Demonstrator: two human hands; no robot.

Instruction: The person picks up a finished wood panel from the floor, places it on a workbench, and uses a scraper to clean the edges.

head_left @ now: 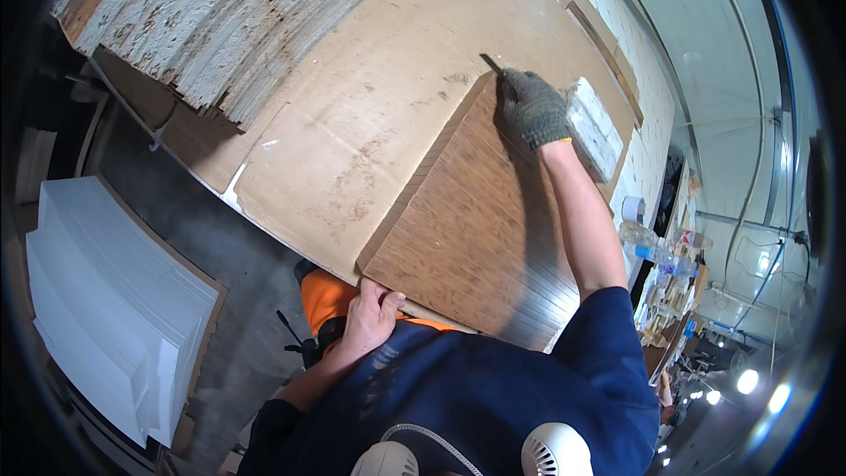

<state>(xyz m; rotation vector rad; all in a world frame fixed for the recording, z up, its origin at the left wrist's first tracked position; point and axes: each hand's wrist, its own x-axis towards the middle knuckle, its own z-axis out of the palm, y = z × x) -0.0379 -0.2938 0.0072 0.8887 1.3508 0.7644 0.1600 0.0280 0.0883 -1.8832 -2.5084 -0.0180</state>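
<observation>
A brown wood-grain panel (467, 229), which looks like a stack of several boards, lies on the cardboard-covered table in front of me. My right hand (531, 110), in a dark grey knitted glove, is closed around a thin dark strip-shaped tool (490, 63) at the panel's far corner. The tool's tip sticks out past the fingers; its exact kind does not show. At the near left corner, my bare left hand (370, 316) grips the panel's edge, thumb bent and fingertips partly hidden. Beside the gloved hand lies a white, plastic-looking block (593, 130).
Worn, flaking whitish boards (229, 18) are piled at the table's far left. A narrow brown wooden strip (606, 63) lies at the far right. White panels (123, 291) are stacked low on the left. Plastic bottles (656, 247) stand to the right.
</observation>
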